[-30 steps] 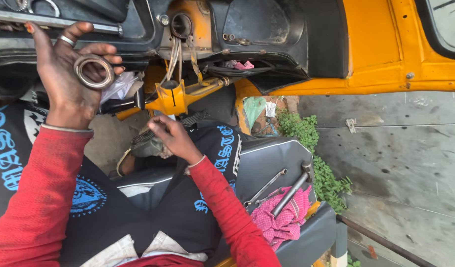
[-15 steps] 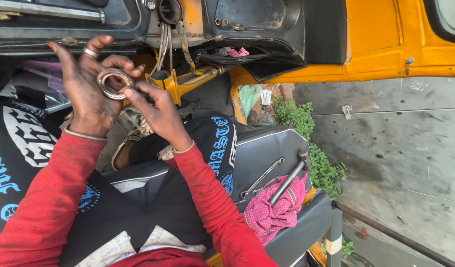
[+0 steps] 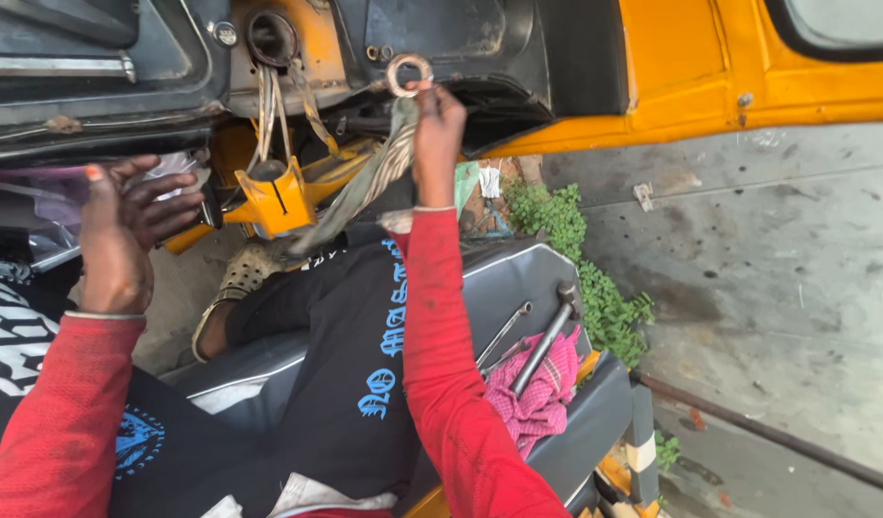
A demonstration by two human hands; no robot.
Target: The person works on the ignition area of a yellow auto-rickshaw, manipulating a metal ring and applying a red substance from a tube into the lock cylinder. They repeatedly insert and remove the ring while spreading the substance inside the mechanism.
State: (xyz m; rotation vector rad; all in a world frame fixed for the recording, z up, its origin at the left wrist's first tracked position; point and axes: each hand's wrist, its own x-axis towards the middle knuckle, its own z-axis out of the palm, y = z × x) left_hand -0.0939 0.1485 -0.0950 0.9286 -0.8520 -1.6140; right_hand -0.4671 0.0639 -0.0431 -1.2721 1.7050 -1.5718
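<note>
One metal ring [image 3: 408,73], one striped rag [image 3: 365,187], one pink cloth [image 3: 537,403] — two long tools [image 3: 542,341] on it.

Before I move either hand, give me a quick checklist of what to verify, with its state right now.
1. Metal ring pinched in right hand: ok.
2. Striped rag also in right hand, hanging loose: ok.
3. Left hand free of parts: ok, fingers open.
4. Round opening in the panel unobstructed: cannot tell.
5. Hammer and wrench resting on pink cloth on seat: ok.
</note>
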